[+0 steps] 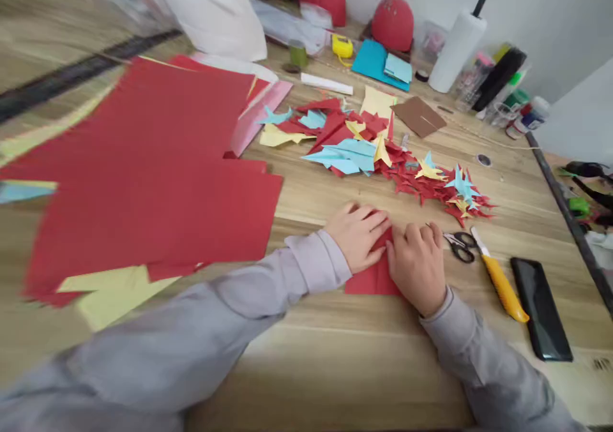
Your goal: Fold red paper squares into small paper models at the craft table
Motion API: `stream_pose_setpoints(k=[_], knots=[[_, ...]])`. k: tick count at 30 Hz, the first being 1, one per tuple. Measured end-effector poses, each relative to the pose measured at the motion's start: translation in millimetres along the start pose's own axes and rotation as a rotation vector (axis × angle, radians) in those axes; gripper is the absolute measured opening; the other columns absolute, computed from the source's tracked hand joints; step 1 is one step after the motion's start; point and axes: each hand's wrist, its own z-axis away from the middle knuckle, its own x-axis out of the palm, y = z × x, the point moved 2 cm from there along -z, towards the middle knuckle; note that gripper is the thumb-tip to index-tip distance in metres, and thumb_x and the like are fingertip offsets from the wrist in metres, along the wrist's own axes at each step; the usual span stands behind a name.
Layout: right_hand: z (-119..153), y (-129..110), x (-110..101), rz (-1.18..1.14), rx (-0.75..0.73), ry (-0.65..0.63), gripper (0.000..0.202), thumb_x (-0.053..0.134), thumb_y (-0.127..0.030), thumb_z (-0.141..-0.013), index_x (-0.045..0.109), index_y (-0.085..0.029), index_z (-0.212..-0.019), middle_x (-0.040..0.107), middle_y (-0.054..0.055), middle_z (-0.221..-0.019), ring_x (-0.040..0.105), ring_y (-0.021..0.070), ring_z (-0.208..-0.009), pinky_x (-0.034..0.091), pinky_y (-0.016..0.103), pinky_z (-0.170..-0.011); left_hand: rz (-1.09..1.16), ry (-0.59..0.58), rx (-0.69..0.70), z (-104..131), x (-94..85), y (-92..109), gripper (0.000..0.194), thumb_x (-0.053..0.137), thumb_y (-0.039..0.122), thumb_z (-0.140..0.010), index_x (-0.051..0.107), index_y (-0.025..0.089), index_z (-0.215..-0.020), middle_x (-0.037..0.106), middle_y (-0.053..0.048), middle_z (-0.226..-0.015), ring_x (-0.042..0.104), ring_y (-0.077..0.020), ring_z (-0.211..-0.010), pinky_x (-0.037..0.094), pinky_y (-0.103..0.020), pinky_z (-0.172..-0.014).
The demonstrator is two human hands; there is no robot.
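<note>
A small sheet of red paper (371, 282) lies on the wooden table under both my hands. My left hand (359, 235) rests on it with fingers stretched out and spread a little. On the sheet's right side presses my right hand (417, 263), its fingers curled in; whether they pinch the paper is hidden. Part of the sheet is covered by the hands. Just right of my right hand are black-handled scissors (462, 247) and a yellow-handled knife (502, 285).
Large red paper sheets (163, 196) spread over the left side. Beyond my hands lies a pile of folded red, blue and yellow paper pieces (345, 154). A black phone (541, 307) is at the right. A tape measure (341, 46) and a white roll (457, 52) stand at the back.
</note>
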Motion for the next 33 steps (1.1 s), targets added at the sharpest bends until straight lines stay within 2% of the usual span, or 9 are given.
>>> stream_pose_setpoints(k=[12, 18, 25, 30, 33], knots=[[-0.8, -4.7, 0.2, 0.024, -0.023, 0.036, 0.022, 0.047, -0.022, -0.089, 0.065, -0.015, -0.1, 0.056, 0.007, -0.084, 0.045, 0.0221, -0.081, 0.027, 0.045, -0.1, -0.013, 0.059, -0.027, 2.4, 2.0, 0.1, 0.051, 0.041, 0.041, -0.088, 0.054, 0.009, -0.125, 0.057, -0.014, -0.128, 0.05, -0.0281, -0.112, 0.032, -0.046, -0.09], [-0.7, -4.8, 0.3, 0.021, -0.032, 0.049, 0.023, 0.045, -0.024, -0.09, 0.066, -0.014, -0.096, 0.056, 0.008, -0.083, 0.044, 0.0221, -0.08, 0.028, 0.045, -0.099, -0.025, 0.086, -0.061, 2.2, 4.8, -5.6, 0.054, 0.04, 0.045, -0.088, 0.055, 0.009, -0.125, 0.056, -0.015, -0.129, 0.05, -0.0294, -0.111, 0.031, -0.047, -0.089], [-0.4, -5.0, 0.9, 0.033, -0.04, 0.081, 0.022, 0.046, -0.024, -0.09, 0.066, -0.014, -0.092, 0.055, 0.008, -0.082, 0.044, 0.0217, -0.079, 0.029, 0.044, -0.098, -0.03, 0.068, -0.078, 1.4, 1.7, -5.1, 0.056, 0.041, 0.045, -0.087, 0.055, 0.007, -0.125, 0.055, -0.016, -0.13, 0.049, -0.0298, -0.113, 0.032, -0.046, -0.09], [-0.4, -4.4, 1.9, 0.013, -0.043, 0.076, 0.024, 0.045, -0.024, -0.09, 0.066, -0.014, -0.093, 0.055, 0.008, -0.083, 0.043, 0.0224, -0.08, 0.029, 0.044, -0.096, -0.019, 0.083, -0.13, 2.4, 2.7, -5.4, 0.061, 0.045, 0.048, -0.084, 0.053, 0.004, -0.125, 0.054, -0.021, -0.128, 0.048, -0.0317, -0.114, 0.033, -0.045, -0.09], [-1.8, -3.2, 1.7, -0.006, -0.032, 0.051, 0.025, 0.043, -0.025, -0.091, 0.065, -0.014, -0.095, 0.055, 0.008, -0.083, 0.044, 0.0229, -0.081, 0.028, 0.043, -0.095, -0.013, 0.083, -0.103, 2.6, 2.6, -5.5, 0.057, 0.045, 0.048, -0.084, 0.054, 0.008, -0.124, 0.054, -0.019, -0.127, 0.048, -0.0315, -0.113, 0.034, -0.045, -0.088]])
